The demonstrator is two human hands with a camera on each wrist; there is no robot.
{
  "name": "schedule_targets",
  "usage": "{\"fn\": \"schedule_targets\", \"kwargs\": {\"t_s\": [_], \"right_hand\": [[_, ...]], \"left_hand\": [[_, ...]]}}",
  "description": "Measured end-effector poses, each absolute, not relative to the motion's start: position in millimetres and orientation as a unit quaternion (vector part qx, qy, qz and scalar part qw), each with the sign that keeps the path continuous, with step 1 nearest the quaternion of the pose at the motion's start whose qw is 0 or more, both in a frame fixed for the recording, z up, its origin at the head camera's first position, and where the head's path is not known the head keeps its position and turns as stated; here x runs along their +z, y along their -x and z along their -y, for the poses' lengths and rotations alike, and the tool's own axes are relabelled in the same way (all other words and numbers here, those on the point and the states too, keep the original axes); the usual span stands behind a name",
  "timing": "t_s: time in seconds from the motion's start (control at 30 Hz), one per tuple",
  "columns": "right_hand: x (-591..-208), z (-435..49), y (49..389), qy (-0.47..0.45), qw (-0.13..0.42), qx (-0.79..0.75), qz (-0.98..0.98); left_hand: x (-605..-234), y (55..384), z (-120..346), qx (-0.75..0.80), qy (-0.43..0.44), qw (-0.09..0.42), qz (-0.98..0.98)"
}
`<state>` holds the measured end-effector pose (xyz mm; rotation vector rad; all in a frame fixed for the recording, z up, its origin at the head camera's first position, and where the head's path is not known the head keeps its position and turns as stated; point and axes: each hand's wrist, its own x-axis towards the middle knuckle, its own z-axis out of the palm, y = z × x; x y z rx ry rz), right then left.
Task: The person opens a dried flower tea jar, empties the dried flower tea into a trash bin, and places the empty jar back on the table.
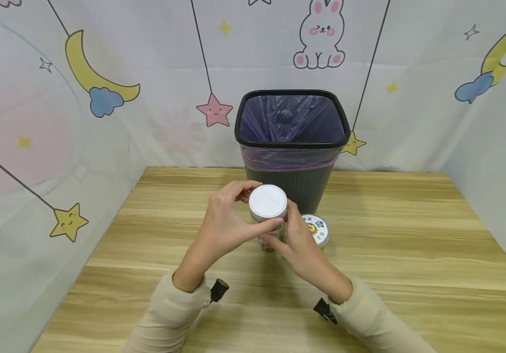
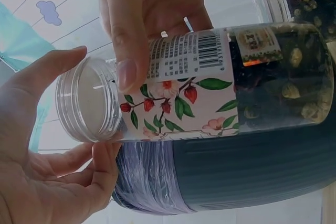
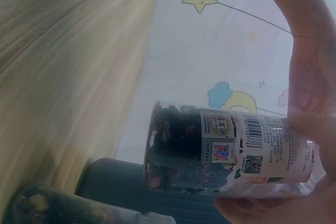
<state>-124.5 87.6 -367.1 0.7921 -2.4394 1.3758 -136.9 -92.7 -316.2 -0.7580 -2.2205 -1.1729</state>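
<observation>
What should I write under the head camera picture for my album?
Left hand and right hand hold a white-topped jar before a purple-lined bin, a second jar nearby.

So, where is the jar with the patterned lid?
In the head view, the jar is just right of the right hand, in front of the bin.

Seen from here, the clear plastic cylindrical jar (image 2: pixel 210 82) bears a pale pink label (image 2: pixel 181 106) with red buds and green leaves; its round lid (image 1: pixel 268 201) is plain white. A second disc-shaped lid (image 1: pixel 319 229) is white with yellow and blue print. Dark grey plastic bin (image 1: pixel 310 189): black rim (image 1: pixel 292 145), translucent purple film liner (image 1: pixel 279 117). White fabric backdrop (image 1: pixel 160 44): yellow moons, blue clouds, pink stars.
</observation>
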Motion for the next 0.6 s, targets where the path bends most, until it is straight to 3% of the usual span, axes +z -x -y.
{"fn": "schedule_targets", "kwargs": {"t_s": [0.6], "right_hand": [[-371.0, -90.0, 119.0, -0.267, 0.105, 0.469, 0.835]], "left_hand": [[-319.0, 137.4, 83.7, -0.400, 0.279, 0.260, 0.833]]}}
